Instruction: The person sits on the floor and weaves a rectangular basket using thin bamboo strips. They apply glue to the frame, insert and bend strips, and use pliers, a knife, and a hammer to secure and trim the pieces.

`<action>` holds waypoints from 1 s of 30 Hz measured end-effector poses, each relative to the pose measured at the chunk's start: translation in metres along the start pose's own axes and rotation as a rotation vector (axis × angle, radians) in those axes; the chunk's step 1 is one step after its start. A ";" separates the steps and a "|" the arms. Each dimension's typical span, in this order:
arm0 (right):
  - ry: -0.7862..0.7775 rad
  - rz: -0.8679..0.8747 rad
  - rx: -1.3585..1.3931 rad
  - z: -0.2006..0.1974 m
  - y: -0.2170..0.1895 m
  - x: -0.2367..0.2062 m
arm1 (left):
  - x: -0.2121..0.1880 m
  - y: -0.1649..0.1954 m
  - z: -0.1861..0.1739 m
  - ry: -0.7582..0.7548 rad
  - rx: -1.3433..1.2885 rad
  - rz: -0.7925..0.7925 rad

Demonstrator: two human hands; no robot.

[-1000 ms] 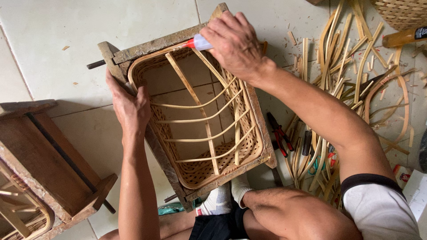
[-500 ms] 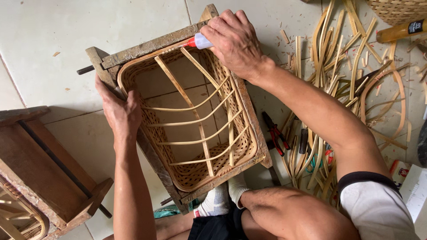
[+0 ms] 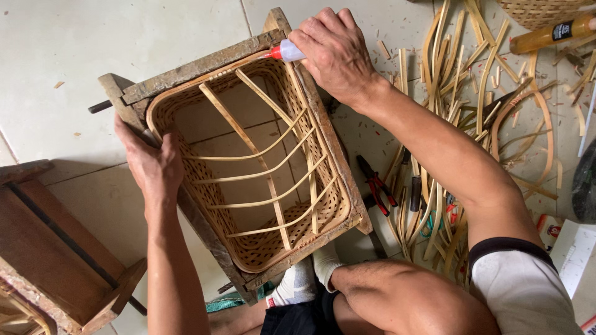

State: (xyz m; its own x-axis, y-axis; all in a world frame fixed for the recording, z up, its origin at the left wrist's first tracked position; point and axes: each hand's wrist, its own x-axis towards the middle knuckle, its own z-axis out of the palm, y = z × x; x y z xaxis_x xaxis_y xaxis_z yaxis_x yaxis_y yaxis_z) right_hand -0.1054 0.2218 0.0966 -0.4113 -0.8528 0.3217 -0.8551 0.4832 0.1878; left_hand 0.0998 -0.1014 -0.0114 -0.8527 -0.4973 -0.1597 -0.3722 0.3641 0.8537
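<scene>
A square woven rattan basket point(image 3: 261, 248) sits inside a rough wooden frame point(image 3: 186, 68) on the tiled floor. My left hand point(image 3: 152, 164) grips the frame's left side. My right hand point(image 3: 335, 53) is shut on a small white glue bottle point(image 3: 288, 51) whose red tip touches the basket's rim at the top right corner. Thin bent rattan strips cross the basket's open bottom. A foot in a white sock point(image 3: 310, 276) presses against the frame's near edge.
Loose rattan strips point(image 3: 453, 93) and offcuts lie scattered to the right, with red-handled pliers point(image 3: 375, 183) among them. A brown wooden frame point(image 3: 56, 260) stands at the lower left. An orange bottle point(image 3: 549, 34) lies beside another woven basket point(image 3: 534, 9) at the top right.
The view has shifted slightly and the frame has turned a little. My right hand with the glue bottle has stayed at the top right corner of the rim.
</scene>
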 end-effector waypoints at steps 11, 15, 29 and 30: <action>0.004 0.165 -0.012 0.007 0.015 -0.041 | 0.000 -0.020 0.000 0.003 0.022 0.135; -0.038 0.504 0.339 -0.006 -0.009 -0.075 | -0.002 -0.016 -0.001 0.005 0.008 0.126; -0.105 1.016 1.362 -0.012 -0.073 -0.110 | -0.003 -0.018 0.000 0.018 0.071 0.146; -0.101 1.006 1.375 -0.012 -0.072 -0.107 | -0.003 -0.017 0.000 0.021 0.058 0.149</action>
State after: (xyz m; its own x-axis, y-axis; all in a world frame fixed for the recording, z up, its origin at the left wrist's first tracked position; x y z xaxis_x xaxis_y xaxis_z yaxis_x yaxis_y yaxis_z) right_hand 0.0035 0.2811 0.0593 -0.8892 -0.3750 -0.2619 0.1355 0.3310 -0.9338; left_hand 0.1087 -0.1066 -0.0257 -0.8927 -0.4502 -0.0223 -0.2629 0.4798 0.8371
